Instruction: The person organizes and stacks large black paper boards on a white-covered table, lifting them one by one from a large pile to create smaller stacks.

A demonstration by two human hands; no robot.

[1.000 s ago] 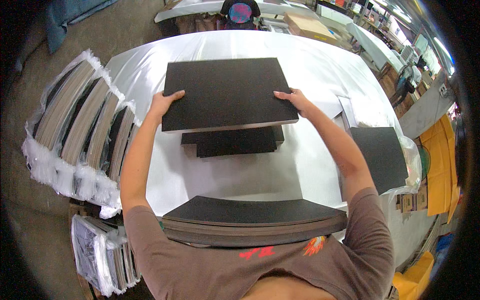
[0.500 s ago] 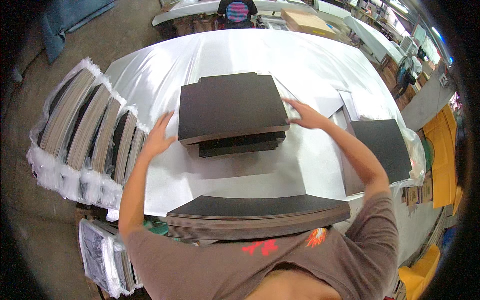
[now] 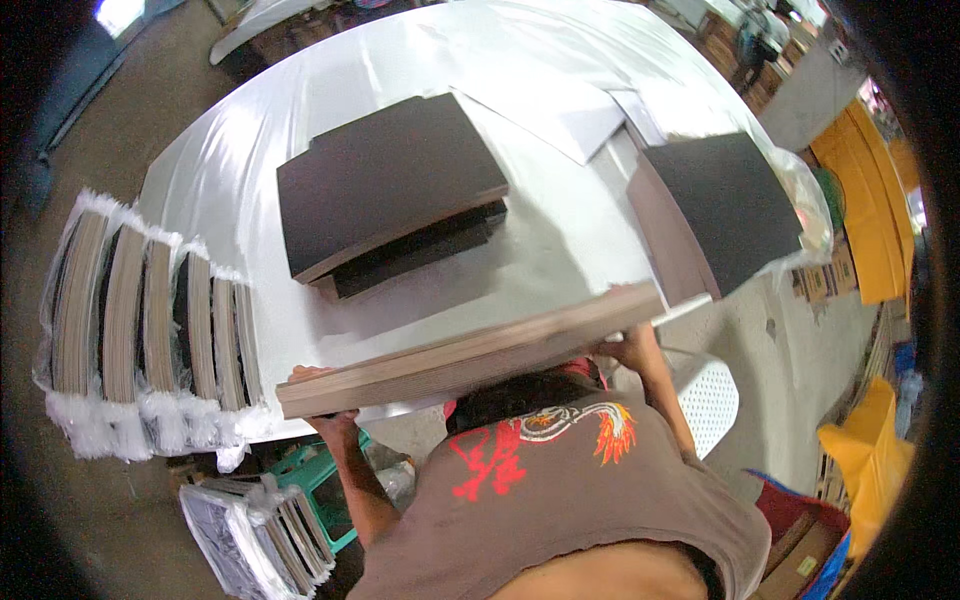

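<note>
a: why are your left hand (image 3: 322,392) and right hand (image 3: 630,348) so far apart?

b: each grips one end of the board stack (image 3: 470,352), tilted on edge at the table's (image 3: 560,240) near rim, so it stays balanced.

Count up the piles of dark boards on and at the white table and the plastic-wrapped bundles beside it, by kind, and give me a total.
Stack of boards held at the table edge between left hand and right hand: 1
Dark board stacks lying on the white table: 2
Plastic-wrapped bundles standing in a row at the left: 5
Plastic-wrapped bundle on the floor: 1
Total: 9
</note>
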